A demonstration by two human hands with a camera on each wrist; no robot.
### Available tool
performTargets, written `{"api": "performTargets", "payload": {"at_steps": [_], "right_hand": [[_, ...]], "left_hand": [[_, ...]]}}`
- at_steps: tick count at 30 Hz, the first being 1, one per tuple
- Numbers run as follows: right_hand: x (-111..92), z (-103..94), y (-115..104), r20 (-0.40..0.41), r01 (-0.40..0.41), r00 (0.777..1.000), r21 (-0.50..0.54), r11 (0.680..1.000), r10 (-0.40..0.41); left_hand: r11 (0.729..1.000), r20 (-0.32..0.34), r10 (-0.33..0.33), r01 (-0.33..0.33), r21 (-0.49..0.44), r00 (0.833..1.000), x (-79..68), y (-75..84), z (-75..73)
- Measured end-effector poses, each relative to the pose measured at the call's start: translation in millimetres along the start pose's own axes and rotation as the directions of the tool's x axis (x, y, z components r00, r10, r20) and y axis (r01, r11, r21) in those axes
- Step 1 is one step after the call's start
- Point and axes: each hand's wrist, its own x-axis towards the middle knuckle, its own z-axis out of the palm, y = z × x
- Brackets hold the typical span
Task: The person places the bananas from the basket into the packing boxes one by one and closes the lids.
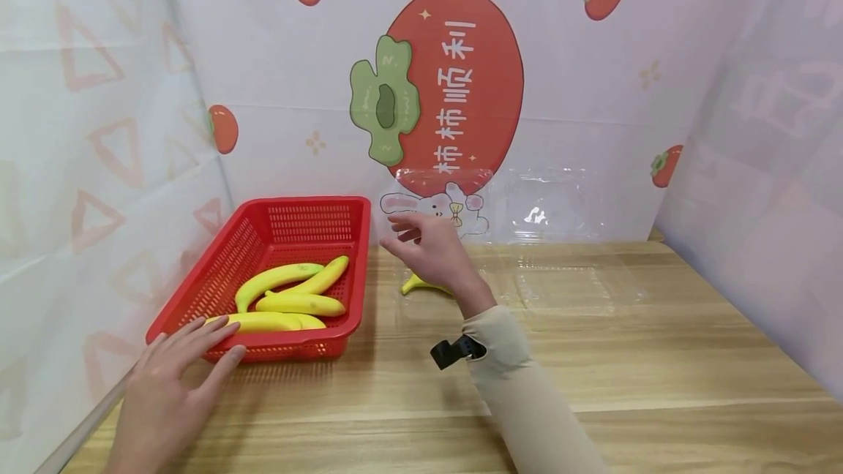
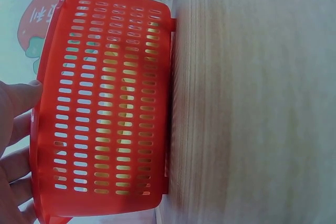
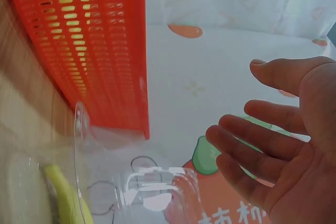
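My right hand (image 1: 429,243) is in the air near the basket's right side, fingers loosely bent with nothing between them; the right wrist view shows its bare palm (image 3: 304,177). Below it a banana (image 1: 418,284) lies in a clear plastic clamshell box (image 1: 560,280) whose lid stands up at the back, partly hidden by the hand. My left hand (image 1: 167,386) rests at the near left rim of a red plastic basket (image 1: 364,262), fingers stretched over the edge; its thumb (image 2: 32,90) lies at the rim. Several bananas (image 1: 299,303) lie inside the basket.
The basket stands on a wood-grain table (image 1: 395,415), close to the left cloth wall (image 1: 99,167). A white cloth backdrop (image 1: 263,57) with persimmon prints rises behind the basket and clear box. Another cloth wall (image 1: 757,167) borders the right.
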Motion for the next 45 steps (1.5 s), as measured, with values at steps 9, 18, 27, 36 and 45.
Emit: {"api": "performTargets", "payload": {"at_steps": [9,18,27,36,45], "right_hand": [[0.5,11.0,-19.5,0.051,0.011,0.999,0.035,0.999,-0.013],[4.7,26.0,-32.9,0.083,0.045,0.995,0.06,0.997,-0.05],[4.9,39.2,-56.0,0.127,0.041,0.991,0.095,0.995,-0.053],[4.3,49.0,-71.4,0.167,0.041,0.984,0.114,0.993,-0.06],[3.5,48.6,-68.8,0.163,0.041,0.985,0.122,0.992,-0.06]], "left_hand": [[1.0,-0.018,0.019,-0.019,-0.015,1.0,0.3,-0.5,1.1],[1.0,-0.024,0.022,-0.023,-0.018,0.999,-0.1,-0.2,0.2],[1.0,-0.017,0.015,-0.015,-0.022,1.0,1.0,1.4,-1.0],[1.0,-0.005,0.0,0.0,-0.013,1.0,2.6,2.2,0.0],[1.0,-0.018,0.021,-0.021,-0.011,1.0,2.0,-0.4,0.5]]}}
